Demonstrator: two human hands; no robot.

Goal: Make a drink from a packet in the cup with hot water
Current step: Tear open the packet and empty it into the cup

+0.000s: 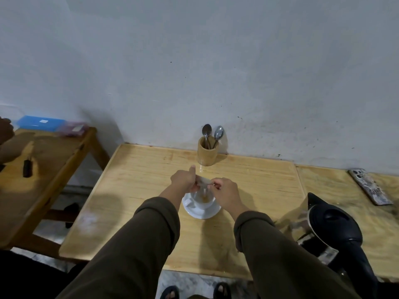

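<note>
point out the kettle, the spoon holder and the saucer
kettle (336, 223), head view, on its black lid
spoon holder (207, 153), head view, on its wooden side
saucer (201, 213), head view, on its near rim

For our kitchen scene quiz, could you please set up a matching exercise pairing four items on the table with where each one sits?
Things:
1. packet
2. cup
3. spoons
4. kettle

Places:
A. upright in the wooden holder by the wall
B. held between the left hand and right hand
C. near the table's right front edge
D. on the white saucer

Pairs: 1-B, 2-D, 3-A, 4-C
</note>
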